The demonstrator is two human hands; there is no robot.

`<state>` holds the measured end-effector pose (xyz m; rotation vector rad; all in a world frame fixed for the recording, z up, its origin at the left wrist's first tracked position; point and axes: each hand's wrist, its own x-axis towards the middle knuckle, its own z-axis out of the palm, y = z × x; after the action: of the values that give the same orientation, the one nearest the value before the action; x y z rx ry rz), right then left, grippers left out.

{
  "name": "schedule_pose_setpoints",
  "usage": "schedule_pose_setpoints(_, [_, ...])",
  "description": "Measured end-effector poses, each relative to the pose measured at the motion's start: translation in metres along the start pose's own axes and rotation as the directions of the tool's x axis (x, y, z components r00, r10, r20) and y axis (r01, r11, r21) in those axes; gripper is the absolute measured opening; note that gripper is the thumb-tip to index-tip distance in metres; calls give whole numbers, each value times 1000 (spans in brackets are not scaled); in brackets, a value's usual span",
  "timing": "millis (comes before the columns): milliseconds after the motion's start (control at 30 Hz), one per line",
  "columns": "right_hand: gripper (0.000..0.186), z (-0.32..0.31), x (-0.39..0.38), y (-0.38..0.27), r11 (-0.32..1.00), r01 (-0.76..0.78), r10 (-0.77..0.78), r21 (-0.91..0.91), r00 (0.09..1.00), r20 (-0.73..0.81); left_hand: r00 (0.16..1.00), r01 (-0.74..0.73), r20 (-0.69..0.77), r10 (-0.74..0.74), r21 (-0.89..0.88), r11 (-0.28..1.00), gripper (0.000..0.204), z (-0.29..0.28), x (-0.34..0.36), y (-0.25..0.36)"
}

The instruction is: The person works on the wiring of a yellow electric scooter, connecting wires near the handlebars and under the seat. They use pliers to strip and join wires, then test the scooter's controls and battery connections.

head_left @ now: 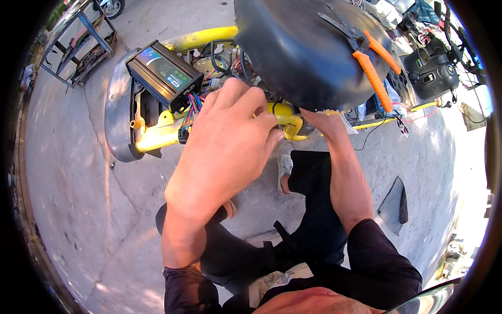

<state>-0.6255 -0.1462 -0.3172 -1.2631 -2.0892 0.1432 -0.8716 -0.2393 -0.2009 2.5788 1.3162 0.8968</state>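
Observation:
My left hand is closed, its fingers curled and pressed toward the thumb in front of the yellow frame. Whatever it may hold is hidden. My right hand reaches beneath the edge of a black seat, which covers its fingers. On the seat lies a cutting tool with orange handles, its metal jaws spread apart. A finned control box rests on the frame, left of my left hand. Coloured wires run from it, and a black connector hangs at the frame tube.
Beyond the frame at left stands a metal rack, near a wheel. A black plastic housing with cables is at the right. A dark flat piece lies on the concrete floor. My shoe is below the frame.

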Motion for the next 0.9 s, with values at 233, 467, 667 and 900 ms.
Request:
schedule_pose_setpoints(233, [26,-7,21,-30,988,71,-70,-136,997,10,981,133,-139,-133,-12,991,11,-14,15,-38])
schedule_pose_setpoints(467, [34,-2,19,-19,965,226,-251,-136,947,-200,961,269,126,-247,-205,941,31,-6,21,-57])
schedule_pose_setpoints(667, [45,6,6,-13,982,162,-177,-96,966,-189,960,265,148,-238,-202,943,29,-9,20,-66])
schedule_pose_setpoints(900, [39,6,-1,-13,940,171,-215,-296,969,-120,983,180,59,-173,-170,969,26,-10,12,-64])
